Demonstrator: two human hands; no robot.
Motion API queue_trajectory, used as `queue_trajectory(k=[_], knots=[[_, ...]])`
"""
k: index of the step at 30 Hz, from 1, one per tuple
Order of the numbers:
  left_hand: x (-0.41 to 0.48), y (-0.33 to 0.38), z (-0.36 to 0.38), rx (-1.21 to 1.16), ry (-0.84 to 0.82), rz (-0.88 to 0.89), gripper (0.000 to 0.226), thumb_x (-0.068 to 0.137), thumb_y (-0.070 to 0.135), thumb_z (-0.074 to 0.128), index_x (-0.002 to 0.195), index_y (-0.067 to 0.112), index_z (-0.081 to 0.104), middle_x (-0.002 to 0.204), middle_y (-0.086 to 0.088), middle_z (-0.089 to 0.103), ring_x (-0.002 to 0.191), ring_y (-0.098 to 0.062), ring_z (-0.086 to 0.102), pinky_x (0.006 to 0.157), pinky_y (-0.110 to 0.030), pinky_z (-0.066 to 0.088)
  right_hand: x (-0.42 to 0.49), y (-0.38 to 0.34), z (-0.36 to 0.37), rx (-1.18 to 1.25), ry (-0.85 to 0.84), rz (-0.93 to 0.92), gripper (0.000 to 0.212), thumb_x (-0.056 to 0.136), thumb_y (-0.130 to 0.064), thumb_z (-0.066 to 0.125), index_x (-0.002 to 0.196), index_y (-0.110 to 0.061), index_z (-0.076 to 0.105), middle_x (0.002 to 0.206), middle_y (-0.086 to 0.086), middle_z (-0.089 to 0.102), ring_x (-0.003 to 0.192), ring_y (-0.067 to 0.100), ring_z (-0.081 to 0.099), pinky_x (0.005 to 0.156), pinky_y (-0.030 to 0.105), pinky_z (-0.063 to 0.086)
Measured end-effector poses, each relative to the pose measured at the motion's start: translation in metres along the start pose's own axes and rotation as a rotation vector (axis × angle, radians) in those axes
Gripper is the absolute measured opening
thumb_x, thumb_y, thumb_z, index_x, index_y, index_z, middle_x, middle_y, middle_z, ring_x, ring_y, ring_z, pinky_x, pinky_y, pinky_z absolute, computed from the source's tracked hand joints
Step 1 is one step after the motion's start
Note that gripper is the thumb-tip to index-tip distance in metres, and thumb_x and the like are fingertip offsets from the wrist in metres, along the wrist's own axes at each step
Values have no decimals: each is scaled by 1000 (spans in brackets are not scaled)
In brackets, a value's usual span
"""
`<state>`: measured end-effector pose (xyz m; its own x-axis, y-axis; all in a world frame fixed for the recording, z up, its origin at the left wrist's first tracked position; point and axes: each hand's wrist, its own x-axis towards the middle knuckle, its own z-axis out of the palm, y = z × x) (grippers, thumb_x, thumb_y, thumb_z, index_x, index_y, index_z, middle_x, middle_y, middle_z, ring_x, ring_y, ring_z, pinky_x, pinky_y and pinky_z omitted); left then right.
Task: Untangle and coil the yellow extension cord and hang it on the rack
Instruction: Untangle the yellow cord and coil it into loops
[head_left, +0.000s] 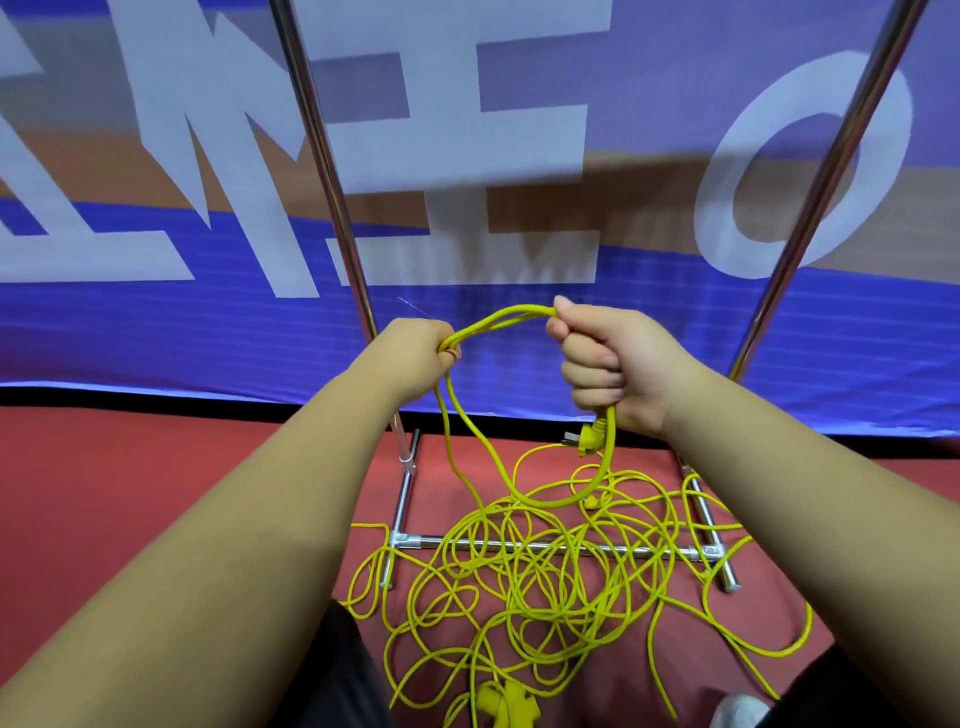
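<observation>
Head view: your right hand (613, 364) was fisted round the thin yellow extension cord (504, 313) just above its yellow plug (591, 440), fixing the coil's start; your left hand (410, 358) gripped the same strand, apart, probably to size the first loop. Most cord lay tangled on the red floor (156, 467) across the base bar of the chrome tube rack (332, 192), nothing hung yet

Matt yellow cord (519, 571), shiny metal rack (545, 546), cloth banner (156, 322)

Both arms reach forward, left hand (410, 358) and right hand (613, 364) fisted.
</observation>
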<state>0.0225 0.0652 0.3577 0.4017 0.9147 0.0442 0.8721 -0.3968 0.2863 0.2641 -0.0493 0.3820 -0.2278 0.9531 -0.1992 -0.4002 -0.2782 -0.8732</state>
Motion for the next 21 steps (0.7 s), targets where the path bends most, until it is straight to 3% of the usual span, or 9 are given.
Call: queue_trajectory(k=[3, 6, 13, 16, 19, 21], knots=[[-15, -11, 1, -115, 2, -64, 21, 101, 23, 53, 88, 23, 70, 78, 5, 74, 75, -14, 66, 66, -32, 52, 0, -6, 0, 108, -9, -30, 33, 108, -40, 52, 84, -16, 55, 44, -9, 20, 34, 6, 14, 35, 20, 10], [-25, -19, 14, -109, -104, -138, 24, 97, 18, 50, 89, 19, 73, 73, 6, 76, 77, -15, 70, 69, -32, 56, 0, -3, 3, 171, -32, -49, 34, 109, -39, 51, 83, -16, 55, 43, -9, 21, 33, 5, 16, 34, 20, 11], [-45, -62, 37, 147, -539, -236, 24, 97, 24, 60, 85, 20, 80, 100, 0, 79, 99, -20, 71, 93, -36, 55, -7, -25, -14, 490, -23, -238, 35, 109, -38, 48, 84, -17, 59, 43, -5, 24, 34, 8, 22, 35, 20, 14], [-39, -62, 36, 61, -452, -268, 38, 105, 36, 55, 84, 16, 79, 94, -3, 79, 94, -23, 73, 92, -39, 55, -8, -25, -24, 519, 82, -277, 33, 109, -40, 51, 88, -17, 62, 47, -5, 24, 38, 8, 20, 36, 20, 16], [-32, -46, 28, -131, -255, -317, 32, 107, 29, 56, 92, 3, 67, 66, -1, 76, 64, -19, 73, 69, -34, 58, -4, -20, -26, 507, 188, -282, 31, 109, -43, 51, 95, -18, 63, 53, -6, 22, 43, 7, 18, 40, 22, 16], [-33, -25, 15, -173, -78, -280, 33, 106, 34, 57, 93, 4, 57, 60, 0, 73, 57, -19, 70, 63, -35, 55, 0, -14, -24, 439, 242, -259, 31, 108, -45, 52, 93, -20, 63, 55, -6, 23, 45, 9, 18, 43, 23, 14]])
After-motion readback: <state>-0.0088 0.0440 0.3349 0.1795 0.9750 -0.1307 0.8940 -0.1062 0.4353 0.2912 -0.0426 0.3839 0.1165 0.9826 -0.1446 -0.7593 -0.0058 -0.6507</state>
